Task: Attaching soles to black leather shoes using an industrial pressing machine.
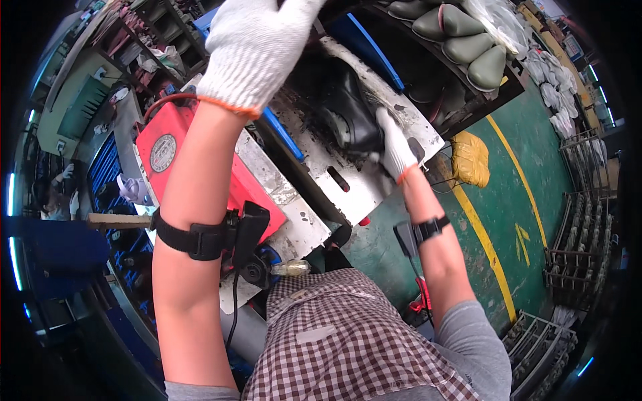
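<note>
A shiny black boot [353, 110] lies on a stained white work surface [314, 175] ahead of me, with its far end in shadow. My right hand [396, 142], in a white knit glove, is closed against the boot's right side near its rounded end. Some of those fingers are hidden against the boot. My left hand [251, 53], gloved the same way, reaches up and forward to the top edge of the view. Its thumb points to the upper right, and the other fingertips are cut off, so what they hold cannot be seen.
Under my left forearm sits a red machine housing [175, 144] with a round dial. Blue bars [284, 137] flank the work surface. Olive-green boots [465, 47] fill a rack at upper right. A yellow bundle [469, 160] lies right of my hand. Metal racks [578, 240] stand far right.
</note>
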`<action>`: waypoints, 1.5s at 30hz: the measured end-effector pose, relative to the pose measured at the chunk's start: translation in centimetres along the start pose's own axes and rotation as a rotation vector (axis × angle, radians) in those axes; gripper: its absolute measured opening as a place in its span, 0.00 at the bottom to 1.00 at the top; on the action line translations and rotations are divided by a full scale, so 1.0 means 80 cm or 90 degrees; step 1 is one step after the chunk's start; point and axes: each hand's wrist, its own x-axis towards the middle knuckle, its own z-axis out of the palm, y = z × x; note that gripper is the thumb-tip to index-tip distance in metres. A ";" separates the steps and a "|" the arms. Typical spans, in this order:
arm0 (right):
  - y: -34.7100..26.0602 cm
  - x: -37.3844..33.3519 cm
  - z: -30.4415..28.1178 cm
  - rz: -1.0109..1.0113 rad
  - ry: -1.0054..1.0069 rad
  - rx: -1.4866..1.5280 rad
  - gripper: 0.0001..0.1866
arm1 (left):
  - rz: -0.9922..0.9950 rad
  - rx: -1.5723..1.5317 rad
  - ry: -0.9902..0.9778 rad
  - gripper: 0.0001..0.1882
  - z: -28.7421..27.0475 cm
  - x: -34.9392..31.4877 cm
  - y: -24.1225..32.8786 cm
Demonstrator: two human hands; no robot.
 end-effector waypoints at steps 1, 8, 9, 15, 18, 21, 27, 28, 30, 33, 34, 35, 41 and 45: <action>0.020 -0.018 -0.017 0.031 -0.095 0.090 0.34 | 0.006 -0.005 -0.001 0.26 -0.002 -0.006 0.000; 0.089 -0.164 0.053 0.257 -0.225 0.614 0.30 | -0.509 -0.404 0.014 0.36 -0.028 -0.179 -0.021; 0.090 -0.183 0.062 0.302 -0.285 0.627 0.31 | -0.604 -0.440 0.009 0.36 -0.038 -0.213 -0.024; 0.136 -0.232 0.109 0.323 -0.597 0.762 0.39 | -0.869 -0.797 0.023 0.27 -0.075 -0.334 0.014; 0.148 -0.256 0.135 0.362 -0.604 0.788 0.38 | -0.869 -0.864 0.029 0.22 -0.104 -0.353 0.041; 0.163 -0.271 0.160 0.400 -0.647 0.829 0.37 | -0.823 -0.743 0.050 0.21 -0.130 -0.371 0.050; 0.184 -0.298 0.200 0.458 -0.698 0.851 0.34 | -0.820 -0.663 0.126 0.21 -0.180 -0.398 0.075; 0.187 -0.300 0.205 0.468 -0.712 0.832 0.34 | -0.820 -0.644 0.144 0.21 -0.187 -0.404 0.077; 0.193 -0.304 0.215 0.480 -0.723 0.814 0.33 | -0.825 -0.639 0.172 0.21 -0.200 -0.412 0.083; 0.198 -0.308 0.231 0.531 -0.703 0.775 0.35 | -0.837 -0.625 0.208 0.22 -0.224 -0.433 0.081; 0.197 -0.311 0.238 0.523 -0.715 0.746 0.35 | -0.844 -0.616 0.216 0.22 -0.234 -0.443 0.078; 0.195 -0.312 0.245 0.514 -0.726 0.715 0.36 | -0.845 -0.617 0.220 0.22 -0.240 -0.452 0.076; 0.234 -0.290 0.273 0.500 -0.746 0.505 0.42 | -0.693 -0.745 0.296 0.38 -0.266 -0.501 0.097; 0.255 -0.295 0.311 0.033 -0.560 -0.105 0.41 | -0.889 -0.754 0.345 0.44 -0.289 -0.560 0.110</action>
